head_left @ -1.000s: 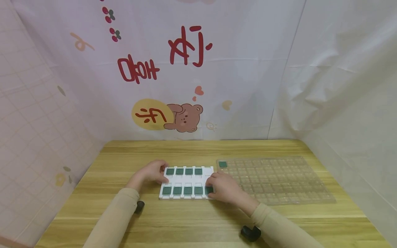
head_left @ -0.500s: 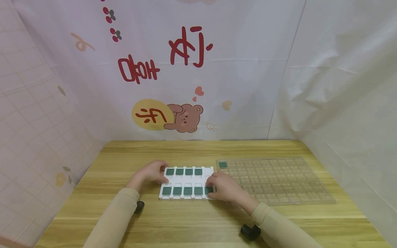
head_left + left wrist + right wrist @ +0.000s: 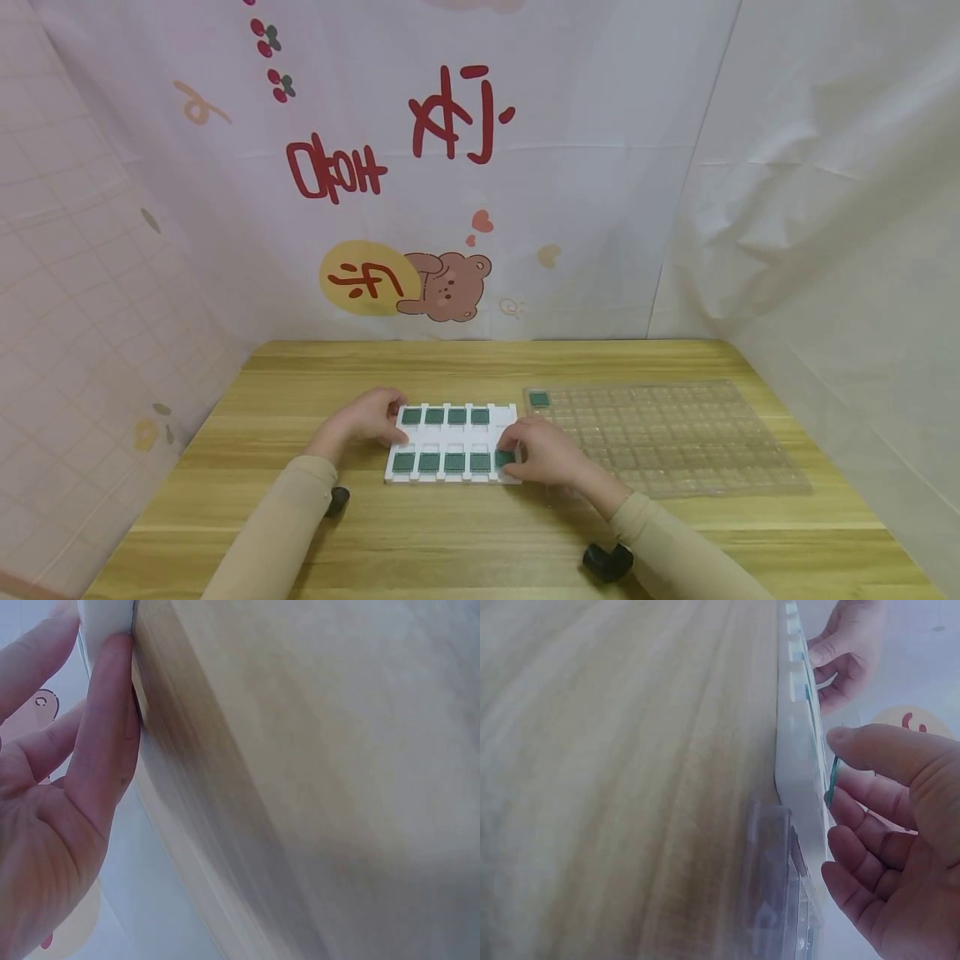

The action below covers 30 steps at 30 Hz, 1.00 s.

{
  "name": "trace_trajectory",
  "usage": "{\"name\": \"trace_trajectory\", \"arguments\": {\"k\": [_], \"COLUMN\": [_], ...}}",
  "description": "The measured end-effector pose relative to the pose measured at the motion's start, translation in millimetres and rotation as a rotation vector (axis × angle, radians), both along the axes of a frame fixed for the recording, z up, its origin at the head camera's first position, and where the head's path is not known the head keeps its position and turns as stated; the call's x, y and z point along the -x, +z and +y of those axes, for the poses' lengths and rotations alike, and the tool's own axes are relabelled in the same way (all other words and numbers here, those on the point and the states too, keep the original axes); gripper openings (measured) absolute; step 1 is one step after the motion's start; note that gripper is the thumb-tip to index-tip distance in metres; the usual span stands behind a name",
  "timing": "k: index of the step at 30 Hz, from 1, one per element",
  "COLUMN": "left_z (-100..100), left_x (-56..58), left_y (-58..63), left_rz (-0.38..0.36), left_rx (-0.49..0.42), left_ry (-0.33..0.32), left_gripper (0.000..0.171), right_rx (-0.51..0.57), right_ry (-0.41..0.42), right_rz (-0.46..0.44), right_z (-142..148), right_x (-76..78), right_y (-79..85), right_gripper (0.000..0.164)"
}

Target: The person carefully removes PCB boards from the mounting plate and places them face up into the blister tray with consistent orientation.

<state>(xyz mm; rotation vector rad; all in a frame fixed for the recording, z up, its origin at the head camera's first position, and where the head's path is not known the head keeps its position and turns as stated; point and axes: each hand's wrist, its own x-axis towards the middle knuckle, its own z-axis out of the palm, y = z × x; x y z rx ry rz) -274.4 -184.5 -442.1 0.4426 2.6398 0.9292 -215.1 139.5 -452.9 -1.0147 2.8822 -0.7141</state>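
Note:
A white tray [image 3: 450, 435] with two rows of slots lies on the table, small green circuit boards [image 3: 454, 462] sitting in most of them. My left hand [image 3: 377, 415] grips the tray's left end; in the left wrist view its fingers [image 3: 105, 735] meet the white edge. At the near right corner my right hand [image 3: 546, 451] pinches one thin green circuit board [image 3: 504, 458] between thumb and fingers. The right wrist view shows this circuit board [image 3: 834, 776] edge-on and tilted, close over the tray. The far right slot [image 3: 504, 414] holds no board.
A clear plastic tray [image 3: 660, 433] with many pockets lies right beside the white one, under the right forearm's side. One green board [image 3: 539, 399] sits in its far left pocket. A printed cloth [image 3: 585, 200] hangs behind the wooden table [image 3: 450, 542].
My right hand shifts very slightly, and the circuit board in its fingers looks a little more tilted than before. The left hand and both trays stay in place.

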Motion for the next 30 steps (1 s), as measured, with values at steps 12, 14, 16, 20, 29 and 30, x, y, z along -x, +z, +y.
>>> {"name": "trace_trajectory", "arguments": {"k": [12, 14, 16, 20, 29, 30], "left_z": [0, 0, 0, 1, 1, 1], "left_x": [1.2, 0.8, 0.7, 0.4, -0.7, -0.6], "left_y": [-2.1, -2.1, -1.4, 0.3, 3.1, 3.2], "left_rz": [-0.005, -0.002, -0.001, -0.006, 0.009, 0.012], "left_rx": [-0.015, -0.011, -0.009, -0.003, 0.034, 0.038], "left_ry": [0.012, 0.007, 0.008, 0.013, -0.002, -0.004], "left_gripper": [0.062, 0.061, 0.061, 0.062, 0.062, 0.063], "right_rx": [0.252, 0.282, 0.307, 0.349, 0.351, 0.350], "right_ry": [0.026, 0.024, 0.014, 0.007, -0.061, -0.060], "right_rz": [-0.183, -0.204, -0.226, -0.223, -0.207, -0.201], "right_z": [19, 23, 27, 37, 60, 62], "right_x": [11.7, 14.3, 16.6, 23.4, 36.7, 37.9], "right_y": [3.8, 6.3, 9.5, 11.3, 13.7, 14.4], "right_gripper": [0.019, 0.019, 0.018, 0.019, 0.020, 0.020]}}
